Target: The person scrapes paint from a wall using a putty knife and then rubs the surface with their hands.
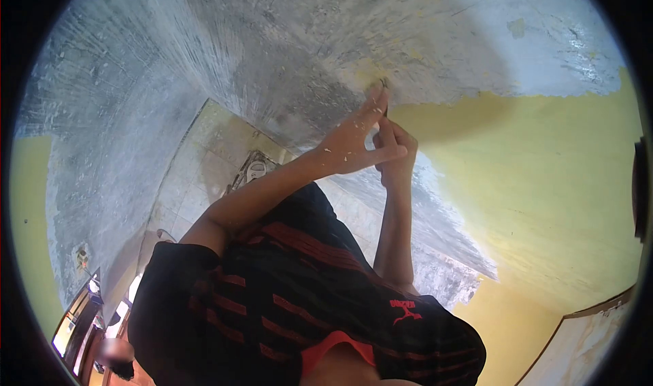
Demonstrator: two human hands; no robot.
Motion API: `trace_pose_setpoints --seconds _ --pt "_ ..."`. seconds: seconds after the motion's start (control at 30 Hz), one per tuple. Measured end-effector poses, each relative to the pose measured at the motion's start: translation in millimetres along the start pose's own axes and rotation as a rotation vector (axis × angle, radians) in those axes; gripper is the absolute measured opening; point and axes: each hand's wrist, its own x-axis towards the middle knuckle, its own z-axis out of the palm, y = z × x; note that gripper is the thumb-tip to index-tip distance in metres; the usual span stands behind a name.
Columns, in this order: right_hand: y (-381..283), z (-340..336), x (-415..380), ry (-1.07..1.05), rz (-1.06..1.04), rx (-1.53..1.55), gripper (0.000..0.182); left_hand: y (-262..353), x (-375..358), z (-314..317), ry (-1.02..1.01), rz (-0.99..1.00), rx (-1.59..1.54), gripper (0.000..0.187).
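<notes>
My two hands meet at a wall (449, 39) of bare grey plaster, close to where yellow-green paint (544, 141) borders it. Between them is a thin, dark, scraper-like tool (386, 85), seen nearly edge-on; its full shape is hidden. My right hand (400, 148) is closed round its lower end. The fingers of my left hand (350, 140) are pressed together along its upper part, near the wall, while its thumb reaches across to my right hand. Pale flakes speckle the left hand and wrist.
Tiled floor (194, 172) lies below, with a light-coloured shoe (256, 170) beside the wall. A socket (82, 255) is fixed to the wall on the left. Another person (117, 356) is at the lower left. A pale panel (578, 348) stands at lower right.
</notes>
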Motion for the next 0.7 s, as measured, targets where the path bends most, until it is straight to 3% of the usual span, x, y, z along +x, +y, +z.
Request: trace_pose_setpoints --seconds 0.07,0.1,0.13,0.2,0.37,0.47,0.53,0.6,0.7 --pt "3 10 15 -0.002 -0.204 -0.086 0.032 -4 7 -9 0.032 0.008 0.003 0.111" --pt "-4 14 13 -0.061 -0.071 0.025 0.032 -5 8 -11 0.072 0.013 0.009 0.115" --pt "-2 11 7 -0.059 -0.064 0.024 0.032 -5 6 -8 0.069 0.008 0.007 0.115" --pt "-2 7 -2 0.055 -0.103 -0.065 0.033 -4 6 -9 -0.011 0.043 -0.001 0.116" --pt "-10 16 16 0.001 -0.222 -0.069 0.034 -10 11 -10 0.065 0.068 0.044 0.115" --pt "-15 20 7 0.0 -0.077 0.006 0.033 -7 9 -14 0.11 0.05 0.044 0.116" --pt "-9 0 1 0.053 -0.115 -0.09 0.031 -5 6 -8 -0.012 0.062 0.033 0.116" --pt "-19 -10 2 -0.018 0.032 -0.052 0.03 -9 8 -6 0.018 0.082 0.047 0.116" --pt "-13 28 20 0.018 -0.26 -0.088 0.033 -10 14 -21 0.084 0.088 0.049 0.116"
